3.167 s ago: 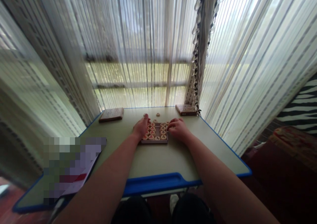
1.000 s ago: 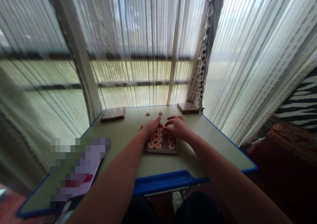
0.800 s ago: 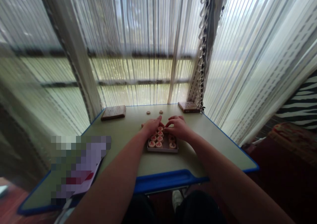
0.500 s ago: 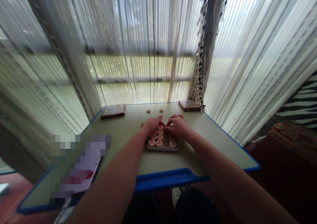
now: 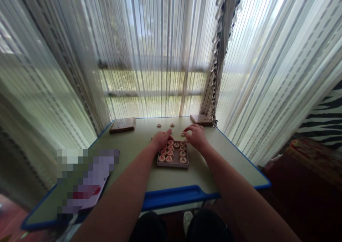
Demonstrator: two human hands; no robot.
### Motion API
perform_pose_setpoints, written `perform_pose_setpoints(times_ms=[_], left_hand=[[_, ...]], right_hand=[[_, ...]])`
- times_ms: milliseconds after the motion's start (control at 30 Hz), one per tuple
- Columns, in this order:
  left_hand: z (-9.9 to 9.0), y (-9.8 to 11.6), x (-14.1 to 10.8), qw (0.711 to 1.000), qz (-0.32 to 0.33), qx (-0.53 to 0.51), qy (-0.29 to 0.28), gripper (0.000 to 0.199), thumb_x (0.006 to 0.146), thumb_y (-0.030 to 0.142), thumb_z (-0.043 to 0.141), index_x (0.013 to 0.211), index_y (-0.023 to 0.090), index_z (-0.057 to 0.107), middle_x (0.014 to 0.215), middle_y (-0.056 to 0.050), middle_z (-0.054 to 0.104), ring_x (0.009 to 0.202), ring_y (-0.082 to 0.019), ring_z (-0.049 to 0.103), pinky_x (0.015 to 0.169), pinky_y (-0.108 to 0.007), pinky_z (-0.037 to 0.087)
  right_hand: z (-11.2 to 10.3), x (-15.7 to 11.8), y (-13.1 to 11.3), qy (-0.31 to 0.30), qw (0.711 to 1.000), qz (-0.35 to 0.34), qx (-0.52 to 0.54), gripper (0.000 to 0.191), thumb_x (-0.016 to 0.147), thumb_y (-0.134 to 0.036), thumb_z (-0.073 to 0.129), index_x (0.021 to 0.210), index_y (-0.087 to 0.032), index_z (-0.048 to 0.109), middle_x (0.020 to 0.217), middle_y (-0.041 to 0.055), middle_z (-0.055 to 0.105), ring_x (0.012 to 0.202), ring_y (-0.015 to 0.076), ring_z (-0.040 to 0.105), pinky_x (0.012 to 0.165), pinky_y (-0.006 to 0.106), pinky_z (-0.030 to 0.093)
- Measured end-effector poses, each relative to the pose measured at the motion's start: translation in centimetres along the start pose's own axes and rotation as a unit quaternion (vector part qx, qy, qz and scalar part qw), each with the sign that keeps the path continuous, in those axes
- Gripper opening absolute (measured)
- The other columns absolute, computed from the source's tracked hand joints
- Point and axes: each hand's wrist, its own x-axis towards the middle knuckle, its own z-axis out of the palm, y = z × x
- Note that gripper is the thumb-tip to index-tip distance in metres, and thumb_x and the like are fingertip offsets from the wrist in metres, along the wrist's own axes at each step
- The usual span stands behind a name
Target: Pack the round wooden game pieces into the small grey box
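A shallow box (image 5: 172,165) on the table holds several round pieces with red or dark characters, in columns at its left and right sides. One dark-marked piece (image 5: 176,145) lies near its far edge, between the columns. My left hand (image 5: 161,140) rests over the box's far left corner, fingers curled; what they hold, if anything, is hidden. Just beyond the far right corner, my right hand (image 5: 196,134) has its fingertips closed on a pale round piece (image 5: 183,134). Two more round pieces (image 5: 159,125) (image 5: 172,125) lie near the table's far edge.
Flat wooden boxes stand at the table's far left (image 5: 123,124) and far right (image 5: 201,119). A purple sheet (image 5: 100,178), partly pixelated, lies at the left. The table (image 5: 229,170) has a raised blue rim. Curtains hang behind it.
My right hand has moved off the box to its far right side and pinches a piece. A dark-marked piece and more of the right column now show. The view has shifted slightly.
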Motion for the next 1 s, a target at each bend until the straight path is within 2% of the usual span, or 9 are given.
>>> perform_pose_setpoints(times_ms=[67, 167, 233, 367, 500, 600, 700, 900, 1000], left_hand=[[-0.1, 0.0, -0.1, 1.0, -0.017, -0.014, 0.003, 0.053, 0.078, 0.053, 0.033, 0.059, 0.016, 0.065, 0.062, -0.009, 0.065, 0.053, -0.016, 0.055, 0.053, -0.026, 0.039], [-0.4, 0.1, -0.3, 0.999, -0.016, -0.03, 0.027, 0.051, 0.079, 0.051, 0.032, 0.057, 0.016, 0.062, 0.061, -0.008, 0.063, 0.053, -0.015, 0.054, 0.054, -0.025, 0.039], [-0.7, 0.1, -0.4, 0.998, -0.008, -0.035, 0.044, 0.05, 0.079, 0.05, 0.033, 0.055, 0.016, 0.061, 0.059, -0.007, 0.062, 0.052, -0.014, 0.054, 0.053, -0.024, 0.039], [-1.1, -0.2, -0.5, 0.993, -0.004, -0.021, 0.112, 0.05, 0.078, 0.051, 0.032, 0.055, 0.017, 0.061, 0.058, -0.005, 0.062, 0.054, -0.014, 0.054, 0.052, -0.024, 0.038], [-1.4, -0.8, -0.3, 0.984, -0.006, -0.035, 0.173, 0.051, 0.079, 0.051, 0.03, 0.056, 0.017, 0.061, 0.058, -0.003, 0.062, 0.056, -0.013, 0.055, 0.055, -0.024, 0.039], [-1.3, -1.1, -0.1, 0.984, -0.005, -0.038, 0.176, 0.051, 0.079, 0.05, 0.03, 0.055, 0.017, 0.061, 0.057, -0.003, 0.061, 0.055, -0.013, 0.055, 0.054, -0.024, 0.039], [-1.2, -1.2, 0.1, 0.985, 0.002, -0.031, 0.171, 0.05, 0.079, 0.049, 0.03, 0.056, 0.017, 0.061, 0.057, -0.003, 0.061, 0.055, -0.013, 0.055, 0.054, -0.024, 0.039], [-1.3, -1.1, 0.0, 0.986, -0.003, -0.025, 0.166, 0.049, 0.078, 0.047, 0.03, 0.056, 0.017, 0.061, 0.057, -0.003, 0.061, 0.056, -0.013, 0.055, 0.054, -0.024, 0.039], [-1.3, -1.1, -0.1, 0.987, 0.0, -0.02, 0.16, 0.049, 0.078, 0.047, 0.03, 0.056, 0.016, 0.061, 0.058, -0.003, 0.061, 0.057, -0.013, 0.056, 0.054, -0.023, 0.039]], right_hand=[[0.2, 0.2, 1.2, 0.005, 0.997, 0.067, -0.032, 0.021, 0.07, -0.023, 0.052, 0.083, -0.018, 0.068, 0.089, 0.0095, 0.062, 0.096, 0.0211, 0.049, 0.087, 0.034, 0.028], [0.9, 0.2, 2.6, -0.048, 0.988, 0.128, -0.068, 0.028, 0.069, -0.024, 0.051, 0.09, -0.016, 0.067, 0.091, 0.0125, 0.062, 0.097, 0.0238, 0.05, 0.085, 0.035, 0.03], [1.3, 0.1, 3.0, -0.071, 0.986, 0.134, -0.071, 0.029, 0.07, -0.024, 0.05, 0.092, -0.015, 0.066, 0.092, 0.013, 0.063, 0.095, 0.0234, 0.052, 0.084, 0.034, 0.031], [1.3, 0.1, 2.6, -0.069, 0.99, 0.111, -0.06, 0.027, 0.072, -0.024, 0.048, 0.091, -0.016, 0.066, 0.091, 0.0107, 0.064, 0.092, 0.0199, 0.054, 0.083, 0.029, 0.033], [1.0, 0.0, 2.1, -0.082, 0.99, 0.092, -0.069, 0.028, 0.072, -0.03, 0.049, 0.092, -0.022, 0.067, 0.094, 0.0086, 0.064, 0.098, 0.0206, 0.052, 0.088, 0.031, 0.03], [0.9, 0.1, 2.1, -0.081, 0.991, 0.089, -0.064, 0.028, 0.073, -0.027, 0.046, 0.09, -0.022, 0.068, 0.097, 0.0066, 0.064, 0.098, 0.0182, 0.052, 0.089, 0.029, 0.028], [1.0, 0.2, 2.5, -0.084, 0.99, 0.095, -0.063, 0.028, 0.073, -0.024, 0.044, 0.087, -0.023, 0.069, 0.09, 0.0036, 0.067, 0.094, 0.0165, 0.055, 0.089, 0.028, 0.027], [1.1, 0.1, 3.1, -0.085, 0.988, 0.111, -0.07, 0.028, 0.072, -0.032, 0.05, 0.09, -0.024, 0.069, 0.083, 0.004, 0.069, 0.088, 0.0194, 0.056, 0.087, 0.03, 0.03], [1.0, 0.1, 3.0, -0.059, 0.991, 0.112, -0.047, 0.027, 0.071, -0.033, 0.053, 0.089, -0.021, 0.069, 0.082, 0.0051, 0.068, 0.09, 0.0213, 0.054, 0.083, 0.03, 0.034]])
